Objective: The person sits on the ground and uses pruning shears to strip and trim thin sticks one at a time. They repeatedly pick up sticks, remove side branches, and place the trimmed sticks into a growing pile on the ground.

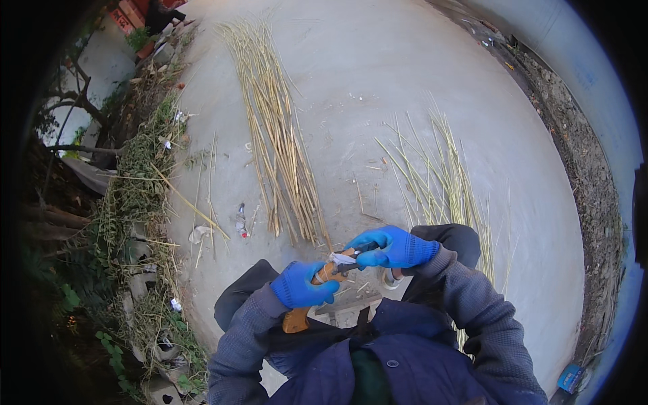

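Above my lap, my left hand [305, 285] in a blue glove is closed around a wooden-handled tool [326, 273] with a curved, orange-brown handle. Its butt end [295, 320] shows below that hand. A whitish strip [342, 258] of cloth or plastic is wrapped where the wood meets a dark part. My right hand [398, 247], also blue-gloved, closes its fingers on the dark metal-looking part [365, 248] at the tool's upper end. Those fingers partly cover it, so its full shape is hidden. Both hands are close together, just past the near end of the stalks.
A long bundle of dry tan stalks [280, 142] lies ahead on the concrete floor [351, 40]. Thinner, greener stalks [442, 182] lie to the right. Leafy cuttings and rubble [145, 189] line the left edge. A blue container [570, 378] stands at the lower right.
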A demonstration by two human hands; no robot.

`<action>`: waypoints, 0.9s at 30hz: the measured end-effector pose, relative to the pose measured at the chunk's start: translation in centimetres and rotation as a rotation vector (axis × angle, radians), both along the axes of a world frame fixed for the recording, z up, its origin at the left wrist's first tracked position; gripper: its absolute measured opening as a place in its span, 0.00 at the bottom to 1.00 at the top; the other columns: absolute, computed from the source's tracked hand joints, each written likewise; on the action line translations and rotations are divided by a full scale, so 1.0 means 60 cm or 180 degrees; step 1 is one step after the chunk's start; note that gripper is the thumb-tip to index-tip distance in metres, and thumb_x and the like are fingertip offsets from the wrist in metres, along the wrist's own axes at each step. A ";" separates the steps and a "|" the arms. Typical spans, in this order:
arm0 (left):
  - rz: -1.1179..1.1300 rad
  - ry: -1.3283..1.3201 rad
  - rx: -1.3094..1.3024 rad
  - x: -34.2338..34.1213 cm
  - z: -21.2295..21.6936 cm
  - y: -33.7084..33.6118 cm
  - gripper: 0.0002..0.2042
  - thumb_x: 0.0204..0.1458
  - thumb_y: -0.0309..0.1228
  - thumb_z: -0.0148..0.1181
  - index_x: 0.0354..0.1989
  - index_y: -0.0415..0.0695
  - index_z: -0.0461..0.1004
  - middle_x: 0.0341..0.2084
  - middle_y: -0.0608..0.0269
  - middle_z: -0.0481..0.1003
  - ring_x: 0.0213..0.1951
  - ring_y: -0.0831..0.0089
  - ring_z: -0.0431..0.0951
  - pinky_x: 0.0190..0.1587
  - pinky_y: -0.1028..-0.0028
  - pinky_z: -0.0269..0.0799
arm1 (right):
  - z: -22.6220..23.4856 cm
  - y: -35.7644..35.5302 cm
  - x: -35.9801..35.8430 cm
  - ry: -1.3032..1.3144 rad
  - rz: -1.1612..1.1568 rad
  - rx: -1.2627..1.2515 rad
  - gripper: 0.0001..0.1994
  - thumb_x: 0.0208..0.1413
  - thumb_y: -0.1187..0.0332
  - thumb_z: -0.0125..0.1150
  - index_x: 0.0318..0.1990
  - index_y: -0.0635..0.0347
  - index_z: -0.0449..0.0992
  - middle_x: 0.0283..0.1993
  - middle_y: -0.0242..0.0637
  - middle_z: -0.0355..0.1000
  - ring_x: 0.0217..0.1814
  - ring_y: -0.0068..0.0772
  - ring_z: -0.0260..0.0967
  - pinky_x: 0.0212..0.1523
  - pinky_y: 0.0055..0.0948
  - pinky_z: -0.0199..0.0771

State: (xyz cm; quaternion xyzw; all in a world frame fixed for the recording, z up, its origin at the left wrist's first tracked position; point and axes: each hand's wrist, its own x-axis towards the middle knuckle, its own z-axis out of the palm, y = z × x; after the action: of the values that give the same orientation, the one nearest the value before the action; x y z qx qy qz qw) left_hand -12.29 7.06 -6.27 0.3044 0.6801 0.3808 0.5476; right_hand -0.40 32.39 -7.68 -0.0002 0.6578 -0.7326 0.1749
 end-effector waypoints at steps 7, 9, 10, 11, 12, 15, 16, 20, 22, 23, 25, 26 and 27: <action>0.2039 -0.0380 0.0356 -0.128 -0.026 -0.046 0.16 0.60 0.32 0.56 0.51 0.33 0.72 0.25 0.57 0.79 0.24 0.73 0.79 0.29 0.74 0.77 | -0.298 0.063 -0.114 -0.0840 -0.1376 0.0501 0.17 0.60 0.64 0.57 0.51 0.67 0.76 0.42 0.42 0.78 0.40 0.30 0.78 0.43 0.29 0.79; 0.2658 -0.0355 0.0529 -0.144 -0.018 -0.062 0.16 0.61 0.31 0.55 0.52 0.32 0.71 0.24 0.57 0.79 0.24 0.74 0.78 0.29 0.75 0.76 | -0.406 0.047 -0.126 -0.1133 -0.1495 0.1182 0.16 0.57 0.65 0.57 0.49 0.67 0.77 0.40 0.43 0.79 0.38 0.28 0.78 0.38 0.28 0.80; 0.2885 -0.0402 0.0658 -0.148 -0.013 -0.069 0.16 0.61 0.30 0.55 0.52 0.31 0.71 0.24 0.57 0.78 0.24 0.74 0.77 0.30 0.75 0.75 | -0.456 0.027 -0.134 -0.1119 -0.1356 0.1106 0.17 0.56 0.63 0.59 0.48 0.66 0.77 0.40 0.44 0.79 0.39 0.31 0.78 0.40 0.30 0.79; 0.3148 -0.0495 0.0848 -0.154 -0.009 -0.076 0.16 0.61 0.30 0.54 0.52 0.30 0.70 0.23 0.57 0.78 0.24 0.74 0.77 0.30 0.75 0.75 | -0.499 0.007 -0.147 -0.1420 -0.1264 0.1198 0.18 0.55 0.61 0.60 0.47 0.66 0.78 0.40 0.46 0.79 0.40 0.34 0.79 0.41 0.32 0.79; 0.3320 -0.0564 0.0927 -0.154 -0.005 -0.079 0.15 0.61 0.27 0.52 0.52 0.29 0.70 0.23 0.56 0.78 0.24 0.72 0.76 0.32 0.76 0.74 | -0.534 -0.013 -0.160 -0.1064 -0.1114 0.1475 0.20 0.55 0.58 0.60 0.49 0.65 0.77 0.41 0.48 0.78 0.42 0.36 0.78 0.43 0.34 0.78; 0.3413 -0.0331 0.0749 -0.159 -0.001 -0.078 0.19 0.61 0.35 0.55 0.52 0.30 0.70 0.22 0.57 0.76 0.22 0.71 0.75 0.25 0.76 0.71 | -0.598 -0.088 -0.225 -0.0805 -0.0852 0.2542 0.28 0.54 0.49 0.59 0.54 0.64 0.74 0.45 0.53 0.77 0.46 0.43 0.77 0.50 0.42 0.75; 0.3501 -0.0413 0.0657 -0.163 0.001 -0.077 0.19 0.60 0.35 0.55 0.51 0.29 0.69 0.21 0.56 0.76 0.21 0.70 0.75 0.25 0.76 0.71 | -0.608 -0.109 -0.256 -0.0844 -0.0873 0.2824 0.31 0.53 0.46 0.59 0.56 0.63 0.73 0.46 0.54 0.76 0.48 0.45 0.76 0.52 0.44 0.73; 0.3651 -0.0527 0.0274 -0.177 0.010 -0.076 0.20 0.59 0.35 0.56 0.52 0.29 0.69 0.22 0.54 0.76 0.22 0.69 0.76 0.25 0.75 0.71 | -0.621 -0.151 -0.392 -0.0889 -0.1152 0.3549 0.40 0.51 0.41 0.59 0.63 0.63 0.64 0.50 0.55 0.75 0.53 0.50 0.73 0.59 0.47 0.66; 0.3697 -0.0916 0.0261 -0.190 0.009 -0.076 0.20 0.58 0.34 0.56 0.52 0.28 0.68 0.22 0.53 0.76 0.22 0.68 0.77 0.25 0.74 0.72 | -0.627 -0.157 -0.460 -0.0614 -0.1398 0.4038 0.43 0.50 0.40 0.60 0.65 0.65 0.60 0.52 0.56 0.73 0.55 0.52 0.72 0.61 0.47 0.63; 0.3622 -0.0971 0.0181 -0.196 0.007 -0.076 0.20 0.58 0.34 0.56 0.52 0.29 0.68 0.23 0.53 0.76 0.22 0.68 0.77 0.25 0.74 0.72 | -0.632 -0.158 -0.486 -0.0524 -0.1513 0.4246 0.45 0.49 0.40 0.60 0.66 0.67 0.58 0.53 0.56 0.72 0.55 0.53 0.71 0.62 0.47 0.62; 0.3598 -0.1090 0.0090 -0.211 -0.003 -0.070 0.20 0.58 0.33 0.55 0.52 0.29 0.68 0.23 0.53 0.76 0.22 0.68 0.77 0.26 0.73 0.73 | -0.642 -0.153 -0.527 -0.0193 -0.1473 0.4405 0.46 0.50 0.42 0.59 0.67 0.68 0.55 0.53 0.54 0.72 0.53 0.53 0.72 0.58 0.47 0.65; 0.3590 -0.1107 0.0032 -0.219 -0.009 -0.067 0.20 0.58 0.33 0.55 0.52 0.29 0.68 0.23 0.53 0.76 0.22 0.68 0.77 0.26 0.73 0.73 | -0.649 -0.152 -0.543 -0.0225 -0.1291 0.4354 0.46 0.50 0.42 0.59 0.67 0.69 0.54 0.53 0.53 0.72 0.52 0.53 0.72 0.57 0.47 0.66; 0.3597 -0.1127 -0.0021 -0.225 -0.013 -0.064 0.20 0.58 0.33 0.55 0.53 0.29 0.68 0.23 0.52 0.76 0.22 0.68 0.77 0.26 0.73 0.73 | -0.657 -0.148 -0.554 -0.0430 -0.1253 0.4166 0.46 0.48 0.43 0.61 0.67 0.69 0.55 0.54 0.55 0.71 0.53 0.53 0.72 0.57 0.46 0.67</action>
State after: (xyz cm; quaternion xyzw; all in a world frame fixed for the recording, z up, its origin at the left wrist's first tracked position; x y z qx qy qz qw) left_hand -25.78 3.22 -7.03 -0.1748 0.6362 0.6563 0.3660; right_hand -33.64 23.51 -47.08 0.2708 0.9404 -0.2010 0.0433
